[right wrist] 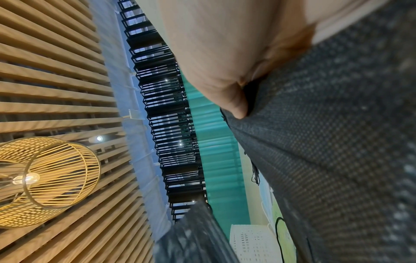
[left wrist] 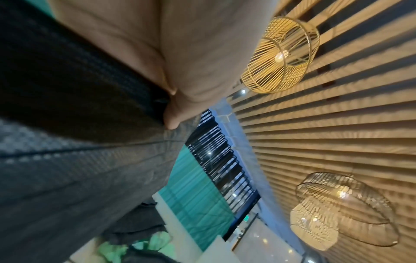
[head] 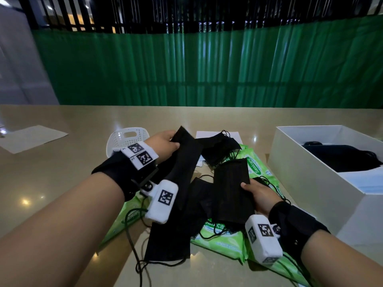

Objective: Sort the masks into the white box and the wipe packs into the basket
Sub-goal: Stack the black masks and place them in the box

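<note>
My left hand (head: 165, 143) pinches the top edge of a long black mask (head: 182, 162) lifted over the pile; the left wrist view shows my thumb (left wrist: 173, 117) pressed on its dark fabric (left wrist: 78, 124). My right hand (head: 259, 195) grips another black mask (head: 232, 193) by its right edge; in the right wrist view my thumb (right wrist: 236, 106) lies on the weave (right wrist: 337, 142). More black masks (head: 219, 150) lie tangled on green wipe packs (head: 219, 239). The white box (head: 306, 183) at the right holds black masks (head: 339, 158). The white basket (head: 124, 137) stands behind my left wrist.
The pile sits on a beige table (head: 62, 172) with a sheet of paper (head: 31, 137) at the far left and white paper (head: 207, 134) under the pile. Loose ear loops (head: 136, 255) trail toward the front edge. A green curtain (head: 207, 69) hangs behind the table.
</note>
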`<action>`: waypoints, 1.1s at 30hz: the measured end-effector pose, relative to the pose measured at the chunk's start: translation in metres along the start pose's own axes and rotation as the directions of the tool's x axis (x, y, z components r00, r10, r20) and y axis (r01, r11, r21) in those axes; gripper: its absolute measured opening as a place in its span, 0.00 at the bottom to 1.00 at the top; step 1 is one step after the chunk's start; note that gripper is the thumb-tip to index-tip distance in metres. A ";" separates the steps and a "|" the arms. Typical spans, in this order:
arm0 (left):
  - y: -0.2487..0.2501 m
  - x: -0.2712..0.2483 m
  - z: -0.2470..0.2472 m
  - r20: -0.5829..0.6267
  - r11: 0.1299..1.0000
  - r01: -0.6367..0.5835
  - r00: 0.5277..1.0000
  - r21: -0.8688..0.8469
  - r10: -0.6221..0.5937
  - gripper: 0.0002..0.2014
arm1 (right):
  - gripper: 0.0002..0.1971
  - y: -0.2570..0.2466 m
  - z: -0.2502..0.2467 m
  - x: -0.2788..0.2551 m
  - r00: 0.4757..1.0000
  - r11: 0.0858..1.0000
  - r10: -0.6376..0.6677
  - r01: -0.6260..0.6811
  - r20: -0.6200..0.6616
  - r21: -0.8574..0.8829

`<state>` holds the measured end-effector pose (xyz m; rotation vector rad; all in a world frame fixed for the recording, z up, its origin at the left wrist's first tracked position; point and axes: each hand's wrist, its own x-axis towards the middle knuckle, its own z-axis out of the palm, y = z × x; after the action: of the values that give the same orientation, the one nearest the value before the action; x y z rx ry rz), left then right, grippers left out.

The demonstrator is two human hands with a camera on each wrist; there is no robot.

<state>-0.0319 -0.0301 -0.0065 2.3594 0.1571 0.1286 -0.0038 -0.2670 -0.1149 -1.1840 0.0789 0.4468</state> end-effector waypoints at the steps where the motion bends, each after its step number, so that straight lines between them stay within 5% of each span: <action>1: 0.006 0.002 0.003 -0.001 0.996 -0.012 1.000 -0.084 0.012 0.13 | 0.12 0.000 -0.001 0.000 1.000 1.000 -0.004 0.004 -0.005 0.001; 4: 0.022 0.010 0.021 0.026 0.932 -0.021 0.999 -0.363 0.033 0.14 | 0.12 0.002 -0.003 0.001 0.999 1.000 -0.017 0.017 -0.051 0.013; 7: 0.034 0.015 0.052 0.083 0.745 0.026 0.996 -0.667 0.040 0.16 | 0.15 0.003 -0.006 0.001 0.996 1.000 -0.014 0.015 -0.087 0.014; 13: 0.028 0.028 0.109 0.186 0.575 0.201 0.979 -0.793 -0.084 0.19 | 0.24 0.003 -0.009 0.006 0.981 0.991 -0.069 0.047 -0.180 -0.126; 19: 0.006 0.045 0.130 0.159 0.701 0.221 0.975 -0.678 -0.154 0.17 | 0.32 0.001 -0.011 0.007 0.999 0.999 0.001 -0.002 -0.036 -0.033; 23: -0.002 0.047 0.136 0.158 0.733 0.199 0.979 -0.650 -0.126 0.17 | 0.21 0.002 -0.004 0.001 0.999 0.999 0.019 -0.021 0.047 0.036; 28: 0.000 0.038 0.127 0.231 0.675 0.231 0.969 -0.701 -0.091 0.15 | 0.12 0.001 -0.004 0.000 0.997 0.999 -0.001 0.003 0.076 -0.034; 33: -0.029 0.031 0.078 0.234 0.859 0.256 0.958 -0.443 -0.164 0.09 | 0.08 0.001 -0.008 0.003 1.000 0.999 -0.005 0.006 0.019 -0.036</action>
<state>0.0075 -0.0587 -0.0813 1.8394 0.2605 -0.1517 -0.0005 -0.2731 -0.1198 -1.2150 0.0513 0.4565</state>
